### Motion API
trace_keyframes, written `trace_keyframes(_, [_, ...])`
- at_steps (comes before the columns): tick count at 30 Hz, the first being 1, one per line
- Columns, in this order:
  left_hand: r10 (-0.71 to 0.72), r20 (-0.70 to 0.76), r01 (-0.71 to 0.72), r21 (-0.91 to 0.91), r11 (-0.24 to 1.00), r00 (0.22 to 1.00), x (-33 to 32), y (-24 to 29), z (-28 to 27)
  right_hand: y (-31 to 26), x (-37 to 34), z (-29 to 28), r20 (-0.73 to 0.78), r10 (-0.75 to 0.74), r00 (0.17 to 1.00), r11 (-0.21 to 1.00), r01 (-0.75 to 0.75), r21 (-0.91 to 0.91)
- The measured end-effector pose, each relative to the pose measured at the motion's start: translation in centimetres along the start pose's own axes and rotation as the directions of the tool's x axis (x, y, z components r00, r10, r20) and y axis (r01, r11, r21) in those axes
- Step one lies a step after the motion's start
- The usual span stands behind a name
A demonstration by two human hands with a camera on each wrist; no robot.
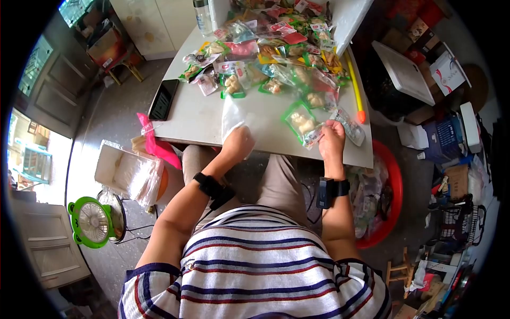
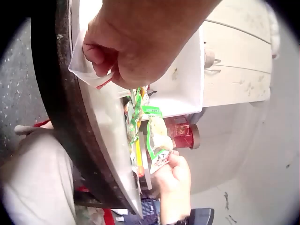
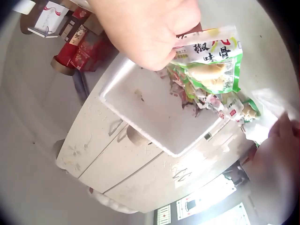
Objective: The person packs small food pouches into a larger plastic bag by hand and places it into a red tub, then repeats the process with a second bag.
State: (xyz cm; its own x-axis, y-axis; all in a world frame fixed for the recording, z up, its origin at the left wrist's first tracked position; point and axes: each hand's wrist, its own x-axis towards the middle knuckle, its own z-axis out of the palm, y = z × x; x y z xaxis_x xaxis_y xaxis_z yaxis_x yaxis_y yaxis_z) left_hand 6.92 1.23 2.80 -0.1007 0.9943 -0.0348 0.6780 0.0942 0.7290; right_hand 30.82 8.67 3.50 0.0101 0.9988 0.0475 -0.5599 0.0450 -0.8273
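Note:
My left hand [image 1: 239, 142] grips a thin white plastic bag [image 1: 231, 114] near the front edge of the table [image 1: 204, 125]. In the left wrist view, that hand's fingers curl over the bag, and a bit of red shows at its edge. My right hand [image 1: 333, 139] pinches one end of a green-edged snack packet [image 1: 302, 121] with pale pieces inside. Dark printed characters stand out on the packet [image 3: 213, 70] in the right wrist view. Close by the right hand lies a clear, printed packet [image 1: 349, 128]. Beyond both hands spreads a pile of packaged snacks [image 1: 273, 85].
A white foam box [image 3: 150, 105] stands behind the pile. On the table are a black phone [image 1: 163, 100], a bottle [image 1: 202, 18] and a yellow stick [image 1: 355, 87]. A red tub [image 1: 396, 196] sits at floor level on the right; a green fan [image 1: 90, 222] stands at left.

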Motion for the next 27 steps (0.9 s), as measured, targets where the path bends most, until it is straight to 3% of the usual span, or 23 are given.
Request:
trace_keyframes(1, [0.246, -0.227, -0.235, 0.073, 0.969, 0.942, 0.6, -0.9, 1.0, -0.1, -0.3, 0.3, 0.018, 0.017, 1.000, 1.000, -0.017, 0.011])
trace_keyframes(4, [-0.047, 0.017, 0.048, -0.061, 0.997, 0.999, 1.2, 0.3, 0.3, 0.2, -1.3, 1.6, 0.054, 0.088, 0.995, 0.996, -0.088, 0.001])
trace_keyframes(10, [-0.072, -0.109, 0.051, -0.185, 0.981, 0.991, 1.4, -0.4, 1.1, 3.6, -2.0, 2.0, 0.079, 0.192, 0.978, 0.970, -0.177, -0.165])
trace_keyframes(13, [-0.119, -0.078, 0.096, -0.245, 0.965, 0.990, 1.4, -1.0, 1.5, 4.2, -1.8, 3.1, 0.073, 0.188, 0.979, 0.957, -0.166, -0.238])
trace_keyframes(16, [0.166, -0.202, -0.181, -0.056, 0.982, 0.965, 1.5, -2.1, 2.2, 3.8, -1.7, 4.4, 0.072, 0.273, 0.959, 0.918, -0.237, -0.317])
trace_keyframes(19, [0.183, -0.162, -0.185, 0.002, 0.983, 0.970, 0.9, -1.5, 1.8, 4.9, -1.0, 4.5, 0.073, 0.300, 0.951, 0.919, -0.268, -0.291])
trace_keyframes(23, [0.202, -0.315, -0.188, 0.076, 0.979, 0.927, 0.3, -1.2, 1.7, 7.5, -1.0, 4.9, 0.050, 0.254, 0.966, 0.958, -0.244, -0.153])
trace_keyframes(26, [0.193, -0.327, -0.170, 0.097, 0.981, 0.925, 0.6, -3.1, 2.5, 9.3, -1.4, 5.6, 0.017, 0.226, 0.974, 0.941, -0.214, -0.261])
trace_keyframes(27, [0.190, -0.317, -0.173, 0.081, 0.982, 0.929, 0.6, -3.2, 2.5, 10.1, -1.3, 5.5, 0.031, 0.169, 0.985, 0.894, -0.140, -0.426])
